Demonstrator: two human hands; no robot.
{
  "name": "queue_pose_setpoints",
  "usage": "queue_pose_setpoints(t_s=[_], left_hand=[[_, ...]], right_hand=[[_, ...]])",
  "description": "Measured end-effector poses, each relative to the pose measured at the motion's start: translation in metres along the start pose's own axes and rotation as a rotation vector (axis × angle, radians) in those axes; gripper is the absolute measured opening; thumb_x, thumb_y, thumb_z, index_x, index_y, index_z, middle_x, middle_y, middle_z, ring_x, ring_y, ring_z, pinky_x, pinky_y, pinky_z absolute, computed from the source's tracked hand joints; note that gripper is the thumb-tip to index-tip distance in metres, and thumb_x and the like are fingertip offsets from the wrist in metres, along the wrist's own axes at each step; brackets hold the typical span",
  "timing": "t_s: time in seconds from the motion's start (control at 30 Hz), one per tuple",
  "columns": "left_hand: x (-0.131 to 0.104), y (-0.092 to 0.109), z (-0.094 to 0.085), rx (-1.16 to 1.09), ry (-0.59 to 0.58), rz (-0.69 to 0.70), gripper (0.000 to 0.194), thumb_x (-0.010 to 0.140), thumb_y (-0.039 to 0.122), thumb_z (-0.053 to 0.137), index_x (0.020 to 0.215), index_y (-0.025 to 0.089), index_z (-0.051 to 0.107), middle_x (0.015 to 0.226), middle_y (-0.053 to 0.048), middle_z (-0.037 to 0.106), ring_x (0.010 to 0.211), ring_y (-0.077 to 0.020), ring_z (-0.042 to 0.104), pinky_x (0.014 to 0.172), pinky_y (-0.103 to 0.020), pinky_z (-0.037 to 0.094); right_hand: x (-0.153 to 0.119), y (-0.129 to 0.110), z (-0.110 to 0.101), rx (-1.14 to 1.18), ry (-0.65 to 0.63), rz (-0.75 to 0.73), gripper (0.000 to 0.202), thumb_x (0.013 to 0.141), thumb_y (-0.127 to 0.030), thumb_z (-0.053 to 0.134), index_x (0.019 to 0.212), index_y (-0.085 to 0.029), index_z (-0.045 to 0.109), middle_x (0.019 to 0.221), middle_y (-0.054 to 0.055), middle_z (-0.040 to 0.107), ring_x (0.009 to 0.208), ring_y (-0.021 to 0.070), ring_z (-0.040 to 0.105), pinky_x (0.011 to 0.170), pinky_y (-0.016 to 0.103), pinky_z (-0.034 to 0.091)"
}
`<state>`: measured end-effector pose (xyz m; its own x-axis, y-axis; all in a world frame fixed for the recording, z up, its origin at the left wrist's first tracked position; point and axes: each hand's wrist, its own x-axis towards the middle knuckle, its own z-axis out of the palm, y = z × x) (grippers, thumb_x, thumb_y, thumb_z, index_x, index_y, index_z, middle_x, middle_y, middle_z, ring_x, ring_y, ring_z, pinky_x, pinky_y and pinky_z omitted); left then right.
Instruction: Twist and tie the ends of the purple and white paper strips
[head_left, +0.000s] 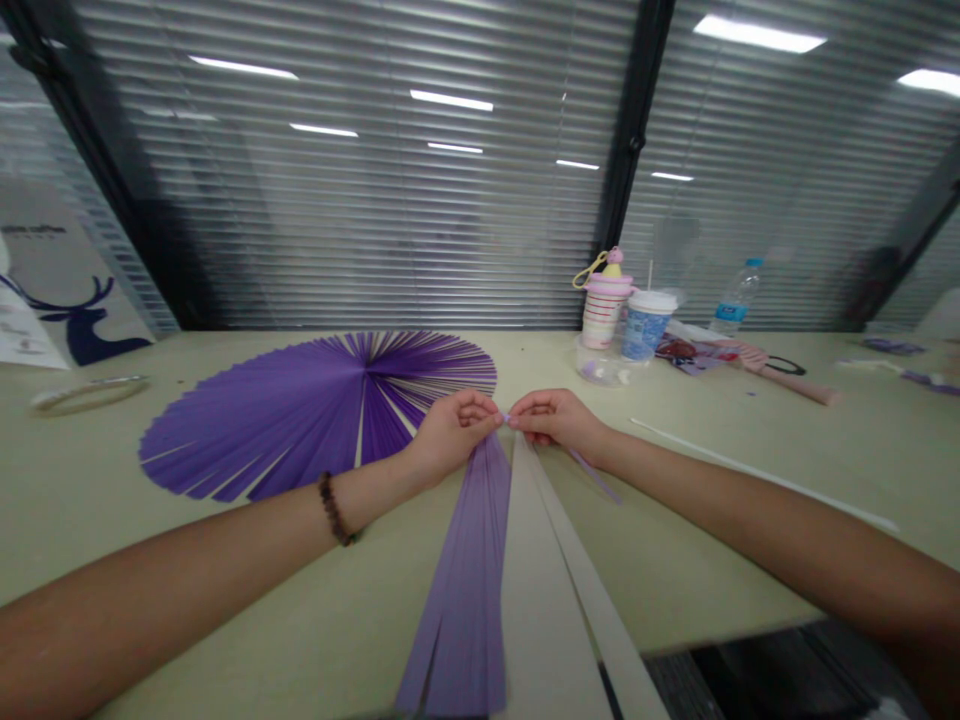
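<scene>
My left hand point(455, 432) and my right hand point(561, 422) meet over the table, both with fingertips pinched together. Between them shows a small light purple piece, seemingly the end of a paper strip. Under my left hand a bundle of light purple paper strips point(469, 580) fans toward me. Several white paper strips point(551, 600) run down beside it, below my right hand, and reach past the table's front edge. A thin purple strip point(596, 476) sticks out under my right wrist. Behind my left hand lies a large round fan of dark purple strips point(277, 410).
At the back right stand a pink-lidded cup point(604, 310), a blue and white cup point(646, 328) and a water bottle point(737, 298). A pink-handled tool point(795, 382) and a thin white rod point(750, 468) lie at right. A ring-shaped item point(90, 392) and a deer-print bag point(82, 290) are at left.
</scene>
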<state>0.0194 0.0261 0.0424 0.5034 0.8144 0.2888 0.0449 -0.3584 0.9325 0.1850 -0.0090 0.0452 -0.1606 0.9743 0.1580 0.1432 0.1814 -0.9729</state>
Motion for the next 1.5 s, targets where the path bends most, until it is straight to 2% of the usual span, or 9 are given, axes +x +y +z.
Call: queue_pose_setpoints(t_s=[0.57, 1.03, 1.5], left_hand=[[-0.0011, -0.0026, -0.0014, 0.044, 0.008, 0.008, 0.017, 0.066, 0.025, 0.06, 0.077, 0.014, 0.065, 0.077, -0.004, 0.066, 0.066, -0.0119, 0.058, 0.062, -0.021, 0.046], [-0.0008, -0.0023, -0.0018, 0.077, 0.0, -0.003, 0.018, 0.066, 0.028, 0.06, 0.076, 0.014, 0.066, 0.072, -0.004, 0.066, 0.059, -0.0111, 0.055, 0.053, -0.02, 0.042], [-0.0015, 0.0011, 0.0002, 0.087, -0.025, -0.023, 0.014, 0.066, 0.025, 0.058, 0.072, 0.013, 0.062, 0.07, -0.003, 0.064, 0.06, -0.0107, 0.056, 0.055, -0.02, 0.042]], right_hand=[[0.0, 0.0003, 0.002, -0.042, 0.008, -0.012, 0.028, 0.059, -0.035, 0.066, 0.073, -0.012, 0.06, 0.045, -0.004, 0.05, 0.038, 0.004, 0.04, 0.037, 0.016, 0.026], [-0.0001, 0.0022, 0.0029, -0.085, 0.042, -0.031, 0.03, 0.058, -0.038, 0.066, 0.07, -0.012, 0.058, 0.044, -0.004, 0.049, 0.038, 0.0043, 0.04, 0.036, 0.016, 0.027], [-0.0002, 0.0002, 0.0024, -0.135, 0.001, 0.003, 0.027, 0.061, -0.036, 0.064, 0.072, -0.011, 0.063, 0.045, -0.003, 0.051, 0.038, 0.0045, 0.041, 0.036, 0.017, 0.027]])
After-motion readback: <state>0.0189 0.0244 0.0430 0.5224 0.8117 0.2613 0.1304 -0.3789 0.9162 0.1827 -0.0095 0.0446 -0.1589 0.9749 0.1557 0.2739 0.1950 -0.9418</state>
